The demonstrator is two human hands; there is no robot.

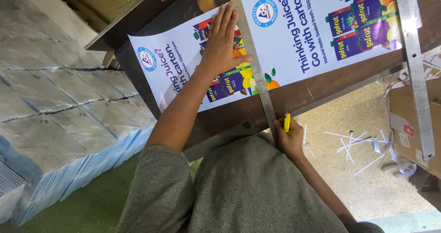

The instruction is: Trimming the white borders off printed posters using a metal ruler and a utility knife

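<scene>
A long printed poster sheet [285,35], white with purple juice cartons, lies across a dark wooden table [303,95]. A metal ruler [250,54] runs across the sheet from the far edge to the near edge. My left hand [223,42] lies flat with fingers spread on the sheet, pressing against the ruler's left side. At the table's near edge my right hand [289,139] grips a yellow utility knife [286,122], its tip beside the ruler's lower end.
A second metal ruler [415,67] lies over the table's right end. White paper offcut strips [353,143] litter the floor near a cardboard box [406,127]. Wrapped stacks of sheets [64,118] fill the left side.
</scene>
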